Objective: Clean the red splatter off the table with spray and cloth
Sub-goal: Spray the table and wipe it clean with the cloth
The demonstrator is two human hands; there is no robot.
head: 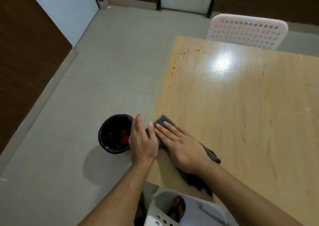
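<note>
Right hand (181,144) flat on grey cloth (164,120) at table's (241,122) near-left edge, left hand (142,139) cupped alongside; could smear far-left red splatter (174,68), no spray visible.

cloth (166,120) mostly hidden under hands, table (241,113) cut off right

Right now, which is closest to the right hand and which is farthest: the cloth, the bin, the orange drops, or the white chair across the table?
1. Cloth: under the right hand, touching it.
2. Bin: on the floor to the left, past the left hand.
3. Orange drops: farther up the table, near its left edge.
4. White chair: behind the table's far edge.
</note>
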